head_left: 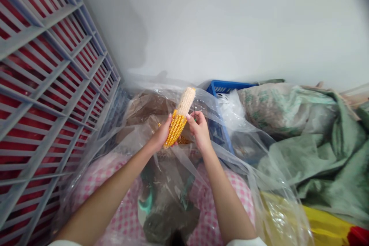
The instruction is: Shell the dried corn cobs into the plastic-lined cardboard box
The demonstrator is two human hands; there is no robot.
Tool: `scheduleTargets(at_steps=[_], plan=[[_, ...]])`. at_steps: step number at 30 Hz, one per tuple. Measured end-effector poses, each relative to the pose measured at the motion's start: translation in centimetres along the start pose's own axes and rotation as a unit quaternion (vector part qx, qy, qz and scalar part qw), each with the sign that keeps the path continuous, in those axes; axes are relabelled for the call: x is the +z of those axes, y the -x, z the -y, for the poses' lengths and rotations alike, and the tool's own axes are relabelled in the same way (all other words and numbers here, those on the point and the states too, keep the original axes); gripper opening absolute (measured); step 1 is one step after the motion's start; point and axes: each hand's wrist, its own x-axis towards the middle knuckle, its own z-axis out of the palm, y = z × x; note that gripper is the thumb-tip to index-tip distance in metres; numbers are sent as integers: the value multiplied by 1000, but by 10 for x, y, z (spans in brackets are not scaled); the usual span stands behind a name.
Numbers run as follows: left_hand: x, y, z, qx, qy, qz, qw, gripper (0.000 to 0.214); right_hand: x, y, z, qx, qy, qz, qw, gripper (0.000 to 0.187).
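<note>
Above the clear plastic bag [253, 180], the left hand [162, 134] grips a half-stripped yellow corn cob [176, 128] low, apparently for steadiness; the right hand [199, 126] pinches a thin dark-shafted tool [195, 112], thumb against the cob. The bag probably spreads to catch loose yellow kernels [183, 140].

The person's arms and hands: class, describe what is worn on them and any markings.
The left hand and right hand are bare, without gloves. Both forearms are uncovered, with no watch, bracelet or marking visible. White sleeve edges show at the picture's bottom.
</note>
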Motion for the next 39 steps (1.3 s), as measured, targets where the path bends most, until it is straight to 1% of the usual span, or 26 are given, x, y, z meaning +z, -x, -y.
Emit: scheduleTargets(at_steps=[3, 6, 9, 11, 15, 18, 28, 33, 39], plan=[[0, -4, 7, 22, -8, 0, 1000, 54, 4, -1, -7, -28, 70, -58, 995, 39], [1, -11, 20, 57, -3, -9, 998, 53, 9, 2, -10, -21, 121, -88, 989, 45], [4, -17, 31, 92, 5, -34, 995, 50, 15, 6, -11, -25, 143, -92, 985, 43], [6, -18, 35, 100, 8, -50, 994, 49, 18, 7, -13, -24, 160, -90, 983, 42], [8, -17, 35, 110, -4, -65, 992, 50, 21, 5, -18, 19, 176, -62, 982, 44], [7, -17, 33, 113, -4, -64, 992, 51, 22, 4, -21, 29, 172, -45, 984, 46], [8, -15, 35, 116, 6, -75, 990, 49, 27, 6, -21, -8, 200, -76, 977, 48], [8, -14, 34, 89, 2, -85, 992, 49, 26, 6, -21, -6, 212, -78, 974, 50], [9, -11, 32, 60, 9, -78, 995, 48, 24, 7, -21, -1, 231, -81, 969, 52]])
